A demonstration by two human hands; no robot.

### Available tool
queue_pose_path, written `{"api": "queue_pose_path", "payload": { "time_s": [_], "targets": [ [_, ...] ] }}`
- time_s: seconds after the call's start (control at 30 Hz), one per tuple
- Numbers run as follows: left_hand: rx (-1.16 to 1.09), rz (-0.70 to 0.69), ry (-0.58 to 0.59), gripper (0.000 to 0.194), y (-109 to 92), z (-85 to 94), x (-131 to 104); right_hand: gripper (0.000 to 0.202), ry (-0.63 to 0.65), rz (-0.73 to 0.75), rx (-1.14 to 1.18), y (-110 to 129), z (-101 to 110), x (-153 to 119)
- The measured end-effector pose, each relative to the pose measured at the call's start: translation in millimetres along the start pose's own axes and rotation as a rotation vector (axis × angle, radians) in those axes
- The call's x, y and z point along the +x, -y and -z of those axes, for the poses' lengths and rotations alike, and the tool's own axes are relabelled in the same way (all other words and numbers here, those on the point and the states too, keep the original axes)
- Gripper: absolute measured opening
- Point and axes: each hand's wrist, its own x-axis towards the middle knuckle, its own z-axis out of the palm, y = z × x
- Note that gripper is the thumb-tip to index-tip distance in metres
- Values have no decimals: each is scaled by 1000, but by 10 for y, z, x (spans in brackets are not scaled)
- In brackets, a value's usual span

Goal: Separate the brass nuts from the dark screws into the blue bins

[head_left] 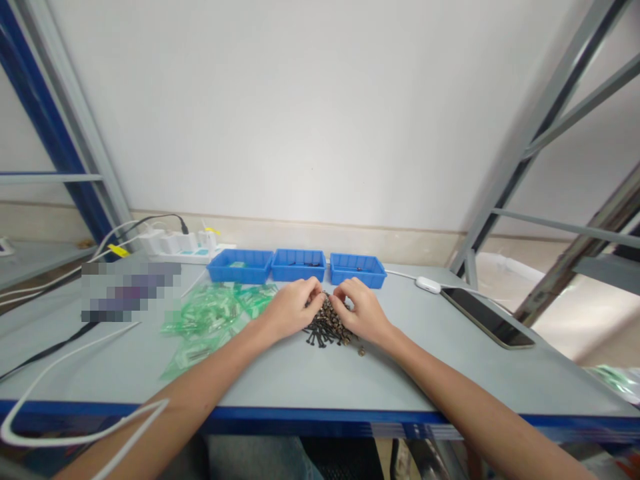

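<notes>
My left hand [294,308] and my right hand [362,311] face each other over a small heap on the grey tabletop. Black screws [320,333] make up the heap's left part, and brass-coloured pieces like nuts [346,335] its right part. Thumb and fingers are pinched together on both hands, nearly meeting above the pile. Whatever lies between the fingertips is too small to make out. Green plastic bags [210,313] with small contents lie left of my left hand.
Behind the hands stand a left blue bin [240,275], a middle blue bin [299,274] and a right blue bin [358,277]. A white power strip [175,256] with plugs and cables sits at back left. To the right lies a phone [487,319] near a white cable.
</notes>
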Motion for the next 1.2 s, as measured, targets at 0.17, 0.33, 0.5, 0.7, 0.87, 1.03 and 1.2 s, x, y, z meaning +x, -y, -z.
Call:
{"api": "queue_pose_path", "payload": {
  "time_s": [0.17,0.33,0.5,0.7,0.87,1.03,1.2],
  "targets": [
    [13,-9,38,16,-20,-12,-16,14,28,-51,-24,-13,-20,-8],
    [17,0,62,17,-29,-10,-20,15,47,-62,-30,-19,-36,-17],
    [22,3,64,17,-24,-16,-12,16,56,-84,-52,-5,-30,-13],
    [50,27,54,16,-16,-40,-9,16,98,-69,-26,0,-26,-14],
    [93,91,41,12,-7,-93,-22,15,110,-40,-49,-7,-42,-27],
    [90,106,49,14,-30,-99,-16,15,96,-84,-107,-2,-55,-23],
    [80,92,52,14,-29,-79,-13,13,90,-103,-79,-10,-53,-16]
  ]
}}
